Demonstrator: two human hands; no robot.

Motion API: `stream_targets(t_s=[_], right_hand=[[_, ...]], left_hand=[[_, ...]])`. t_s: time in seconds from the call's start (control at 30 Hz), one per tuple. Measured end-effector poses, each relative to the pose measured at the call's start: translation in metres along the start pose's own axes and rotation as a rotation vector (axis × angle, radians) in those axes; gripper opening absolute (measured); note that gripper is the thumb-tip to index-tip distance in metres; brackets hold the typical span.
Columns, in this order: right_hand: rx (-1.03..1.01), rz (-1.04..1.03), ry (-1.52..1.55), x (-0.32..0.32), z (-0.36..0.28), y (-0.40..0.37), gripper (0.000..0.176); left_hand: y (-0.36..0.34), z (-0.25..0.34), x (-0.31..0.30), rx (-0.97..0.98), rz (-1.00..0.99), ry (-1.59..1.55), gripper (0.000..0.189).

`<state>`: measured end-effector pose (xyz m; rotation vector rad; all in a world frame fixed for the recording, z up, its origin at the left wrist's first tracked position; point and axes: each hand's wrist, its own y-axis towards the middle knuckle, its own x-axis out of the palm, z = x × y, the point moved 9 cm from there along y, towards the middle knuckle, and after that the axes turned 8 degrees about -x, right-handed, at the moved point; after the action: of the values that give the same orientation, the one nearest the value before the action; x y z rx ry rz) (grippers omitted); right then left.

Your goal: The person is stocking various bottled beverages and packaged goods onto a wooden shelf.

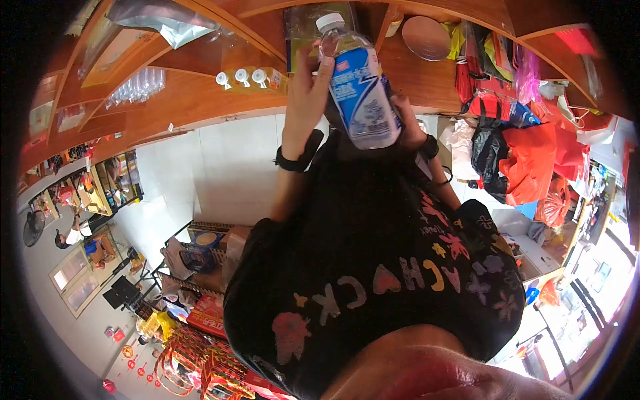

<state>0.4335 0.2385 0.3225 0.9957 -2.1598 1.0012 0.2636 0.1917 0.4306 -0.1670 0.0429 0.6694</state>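
Note:
A clear plastic bottle [363, 93] with a blue and white label and a white cap tilts in front of the wooden shelf, its cap towards the top of the view. My left hand [310, 90] is wrapped against the bottle's left side near its upper part, fingers partly behind it. On the lower right side of the bottle, my right hand [408, 123] grips it, with some fingers hidden. Dark bands circle both wrists. Just left of my left hand, three small containers with white caps [242, 77] stand on the shelf.
The wooden shelf [200, 107] runs along the top, with clear bottles [137, 87] at left and a round clear lid [427, 38] at right. Red and black bags [533, 160] hang at right. Crates [200, 253] stand lower left. Another person [73, 233] is far left.

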Motion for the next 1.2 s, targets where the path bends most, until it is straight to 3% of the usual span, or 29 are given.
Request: stream_targets(t_s=[0.17,0.23,0.27,0.3,0.4,0.53,0.6,0.67,0.7,0.73,0.83,0.87,0.93,1.07,1.2], right_hand=[[-0.019,-0.028,0.321,-0.03,0.013,0.024,0.068],[-0.014,-0.058,0.215,-0.034,0.007,0.019,0.067],[-0.02,-0.084,0.141,-0.03,0.0,0.013,0.066],[-0.025,-0.111,0.069,-0.027,-0.004,0.007,0.065],[0.09,0.046,0.002,-0.033,0.0,-0.001,0.061],[0.166,-0.018,0.156,-0.03,0.002,0.005,0.055],[-0.287,-0.094,-0.589,-0.02,-0.027,0.008,0.052],[-0.352,-0.097,-0.646,-0.017,-0.031,0.011,0.051],[-0.186,-0.06,-0.334,-0.028,-0.02,0.02,0.05],[-0.02,-0.022,-0.022,-0.027,-0.009,0.023,0.05],[-0.079,0.033,-0.095,-0.017,-0.016,0.014,0.047],[-0.075,0.012,-0.106,0.0,-0.019,0.01,0.046],[-0.071,-0.026,-0.128,0.03,-0.023,0.007,0.045],[0.053,0.044,-0.161,0.006,0.002,0.009,0.044],[-0.01,0.001,-0.407,-0.009,0.009,0.017,0.042]], left_hand=[[-0.006,-0.016,0.01,-0.12,-0.213,-0.379,0.072],[-0.009,-0.023,0.013,-0.077,-0.26,-0.432,0.077],[-0.007,-0.04,0.014,-0.133,-0.299,-0.543,0.093],[-0.004,-0.054,0.013,-0.167,-0.335,-0.63,0.094],[-0.004,-0.084,0.01,-0.15,-0.392,-0.756,0.096],[-0.011,-0.095,0.004,-0.045,-0.391,-0.752,0.1],[-0.012,-0.084,0.0,-0.03,-0.351,-0.7,0.102],[-0.006,-0.057,0.001,-0.045,-0.31,-0.641,0.104],[-0.005,-0.047,0.002,-0.053,-0.291,-0.612,0.105],[-0.006,-0.042,0.001,-0.022,-0.269,-0.637,0.093],[-0.004,-0.065,-0.006,-0.043,-0.124,-0.707,0.081],[-0.011,-0.053,-0.005,-0.008,-0.123,-0.784,0.064],[-0.014,-0.057,-0.009,-0.055,-0.03,-0.811,0.059],[-0.02,-0.035,-0.015,0.025,0.108,-0.77,0.051],[-0.028,-0.022,-0.029,0.024,0.234,-0.559,0.054]])
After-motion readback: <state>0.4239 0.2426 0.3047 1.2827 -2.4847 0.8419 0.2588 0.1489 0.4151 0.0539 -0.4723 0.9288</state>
